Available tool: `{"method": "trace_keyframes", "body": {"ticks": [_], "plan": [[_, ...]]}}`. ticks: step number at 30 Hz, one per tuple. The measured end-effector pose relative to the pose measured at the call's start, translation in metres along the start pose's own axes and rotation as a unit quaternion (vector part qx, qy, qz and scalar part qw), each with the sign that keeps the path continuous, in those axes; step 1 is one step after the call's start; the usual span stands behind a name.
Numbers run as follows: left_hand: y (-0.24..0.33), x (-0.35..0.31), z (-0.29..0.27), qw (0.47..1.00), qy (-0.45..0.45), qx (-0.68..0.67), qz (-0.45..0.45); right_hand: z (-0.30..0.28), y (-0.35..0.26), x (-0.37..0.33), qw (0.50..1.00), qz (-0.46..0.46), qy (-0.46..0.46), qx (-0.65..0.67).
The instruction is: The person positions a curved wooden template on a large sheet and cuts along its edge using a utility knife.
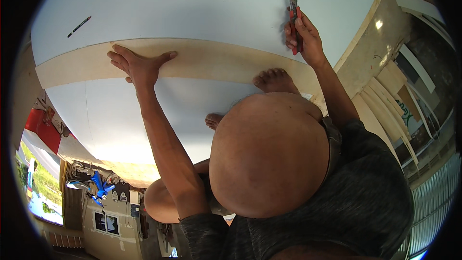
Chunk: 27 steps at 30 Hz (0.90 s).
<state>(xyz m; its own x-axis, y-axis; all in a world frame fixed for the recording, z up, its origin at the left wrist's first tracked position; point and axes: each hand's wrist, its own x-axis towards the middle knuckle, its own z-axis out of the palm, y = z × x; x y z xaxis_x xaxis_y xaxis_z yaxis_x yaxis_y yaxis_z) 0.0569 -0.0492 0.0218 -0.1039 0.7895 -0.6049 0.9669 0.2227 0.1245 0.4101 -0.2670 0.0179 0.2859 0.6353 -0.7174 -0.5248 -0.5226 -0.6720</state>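
A long pale wooden strip [211, 57] lies across a large light blue-white sheet [207, 2]. My left hand [142, 70] presses down on the strip's left part, thumb stretched to the right and fingers apart. Over the sheet at the upper right, my right hand [308, 38] grips a red and black utility knife [295, 26]. Its blade points away from me and casts a shadow on the sheet. Whether the blade touches the surface, I cannot tell.
A dark pencil [79, 26] lies on the sheet at the far left. One bare foot [275, 81] rests at the strip's near edge, and my bent knee [269, 149] fills the middle. Wooden offcuts [387, 98] lie at the right. A blue motorbike [98, 185] stands at the lower left.
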Motion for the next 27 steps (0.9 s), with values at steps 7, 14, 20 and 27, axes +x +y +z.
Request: {"method": "trace_keyframes", "body": {"ticks": [7,14,20,27], "plan": [[0.0,0.001,0.004,1.0,0.004,-0.014,0.008,-0.042,-0.005,0.003,0.996,0.032,-0.044,0.065],[-0.005,0.002,0.005,1.0,0.012,-0.014,0.014,-0.037,-0.002,0.005,0.995,0.036,-0.045,0.076],[-0.005,0.003,0.004,1.0,0.009,-0.008,0.01,-0.024,-0.002,0.004,0.998,-0.02,-0.04,-0.038],[-0.002,0.001,0.0,1.0,0.001,-0.013,0.009,0.042,0.009,-0.004,0.961,-0.074,-0.085,-0.252]]}}
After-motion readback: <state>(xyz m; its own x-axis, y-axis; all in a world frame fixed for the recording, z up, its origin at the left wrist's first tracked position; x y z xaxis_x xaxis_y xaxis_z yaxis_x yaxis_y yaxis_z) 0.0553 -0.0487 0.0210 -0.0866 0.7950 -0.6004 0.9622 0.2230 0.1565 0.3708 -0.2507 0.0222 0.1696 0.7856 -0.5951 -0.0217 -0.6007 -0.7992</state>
